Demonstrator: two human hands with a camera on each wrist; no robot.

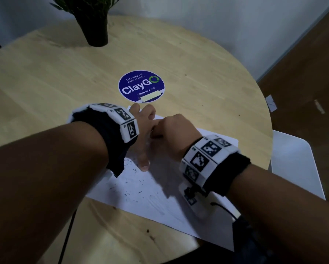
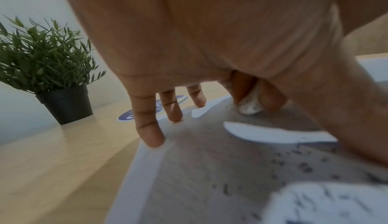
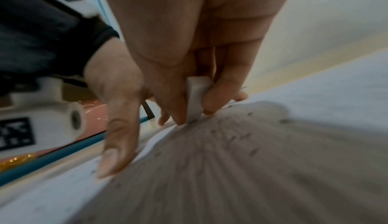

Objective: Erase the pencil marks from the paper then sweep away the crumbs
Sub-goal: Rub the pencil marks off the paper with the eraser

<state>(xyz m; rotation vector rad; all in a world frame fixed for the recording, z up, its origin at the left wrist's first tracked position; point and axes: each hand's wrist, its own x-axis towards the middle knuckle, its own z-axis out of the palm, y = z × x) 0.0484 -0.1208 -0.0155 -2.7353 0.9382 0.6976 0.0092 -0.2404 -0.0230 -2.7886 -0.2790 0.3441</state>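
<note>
Closest to us, the white sheet of paper lies flat on the round light-wood table, its near right corner cut off behind our right forearm. Dark eraser crumbs are scattered over its middle, and any pencil marks under our hands are too shadowed and blurry to make out. Our left hand is spread, fingertips pressing the paper down. Just beside it, our right hand pinches a small white block eraser between thumb and fingers, its speckled bottom edge touching the sheet; from the head view the knuckles hide it completely. Past the paper sits a round blue ClayGo sticker, and farther back a green plant in a black pot, its top cropped off.
</note>
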